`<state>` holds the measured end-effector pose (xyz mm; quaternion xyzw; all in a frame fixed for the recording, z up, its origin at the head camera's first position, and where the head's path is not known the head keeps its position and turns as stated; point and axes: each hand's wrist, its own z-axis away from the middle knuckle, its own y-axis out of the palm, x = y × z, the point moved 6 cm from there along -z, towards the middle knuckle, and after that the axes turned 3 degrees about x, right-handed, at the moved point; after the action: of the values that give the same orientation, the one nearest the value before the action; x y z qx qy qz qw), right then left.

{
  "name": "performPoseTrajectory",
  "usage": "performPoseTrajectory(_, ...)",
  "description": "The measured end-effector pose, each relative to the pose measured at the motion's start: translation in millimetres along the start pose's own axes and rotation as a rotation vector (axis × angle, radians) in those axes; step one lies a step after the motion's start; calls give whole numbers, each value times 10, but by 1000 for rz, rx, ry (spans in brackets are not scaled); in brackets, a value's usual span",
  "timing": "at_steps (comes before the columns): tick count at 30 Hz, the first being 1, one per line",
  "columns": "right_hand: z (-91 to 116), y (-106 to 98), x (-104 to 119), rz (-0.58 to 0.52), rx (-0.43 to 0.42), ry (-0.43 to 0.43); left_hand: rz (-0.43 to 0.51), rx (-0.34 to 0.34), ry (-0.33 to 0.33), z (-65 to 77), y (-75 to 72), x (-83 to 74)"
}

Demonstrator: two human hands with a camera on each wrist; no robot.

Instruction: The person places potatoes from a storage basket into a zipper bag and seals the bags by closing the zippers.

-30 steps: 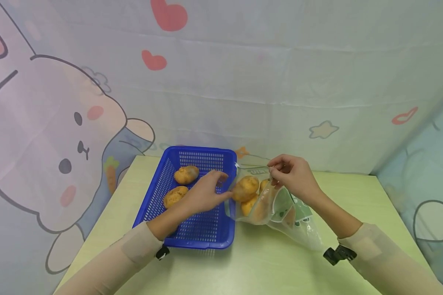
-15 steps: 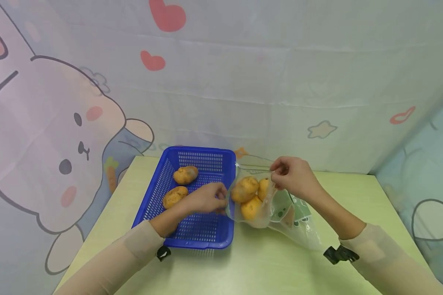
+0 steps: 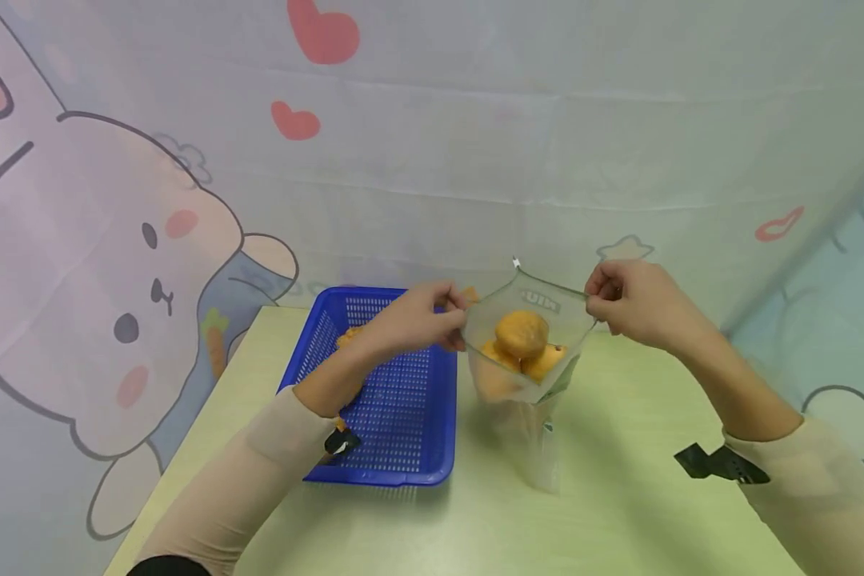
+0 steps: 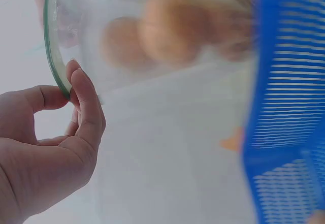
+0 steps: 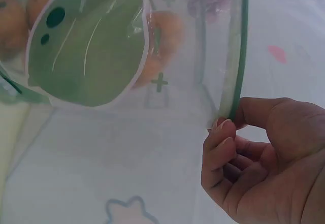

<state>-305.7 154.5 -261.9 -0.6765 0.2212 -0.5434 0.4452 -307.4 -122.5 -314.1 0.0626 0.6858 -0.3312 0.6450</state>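
A clear zip bag (image 3: pixel 486 316) with a green-edged mouth hangs between my two hands, its mouth spread wide. Several potatoes (image 3: pixel 522 334) lie inside it. My left hand (image 3: pixel 419 320) pinches the left end of the rim between thumb and fingers, as the left wrist view shows. With thumb and fingertips, my right hand (image 3: pixel 637 304) grips the rim's right end. In the right wrist view, a green printed patch (image 5: pixel 89 46) covers part of the bag's side. The bag's lower end hangs close over the table; whether it touches I cannot tell.
A blue plastic basket (image 3: pixel 442 432) stands left of the bag, under my left forearm. One potato (image 3: pixel 349 336) shows in it, partly hidden by the arm. The pale green table (image 3: pixel 374 532) meets a printed cloth backdrop (image 3: pixel 432 160) at the back.
My left hand has moved from over the basket to the bag's rim and taken hold. Both hands have raised the bag and spread its mouth, the right hand moving up and to the right.
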Motion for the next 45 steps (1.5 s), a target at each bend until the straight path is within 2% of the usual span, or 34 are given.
performPoseTrajectory(4,54,-300,-45,-143,-51,42,46,-29,22,-35,-93,-347)
performPoseTrajectory(8,122,-495,-107,-331,-124,32,38,-60,23,-5,-147,-550)
performPoseTrajectory(12,140,-526,-178,-415,-152,30,25,-61,19,21,-144,-602)
performPoseTrajectory(16,129,-521,-211,-417,-166,32,44,-40,23,7,-123,-569)
performPoseTrajectory(19,131,-588,-182,-422,-199,22,61,-32,21,-2,-114,-537)
performPoseTrajectory(24,88,-743,-1,-339,-242,6,52,-37,16,-17,-100,-466)
performPoseTrajectory(27,64,-758,145,-208,-267,11,7,-61,3,-54,-80,-367)
performPoseTrajectory(31,8,-596,270,-46,-248,-7,-34,-73,-37,-101,-15,-128)
performPoseTrajectory(33,-23,-450,275,-8,-219,-21,-30,-64,-66,-105,33,28)
performPoseTrajectory(38,-90,-114,284,-31,-145,-67,-11,-50,-136,-51,88,342)
performPoseTrajectory(41,-122,-5,341,-72,-133,-97,-2,-51,-153,-28,75,421)
performPoseTrajectory(45,-154,92,372,-137,-130,-114,-4,-45,-140,-14,69,502)
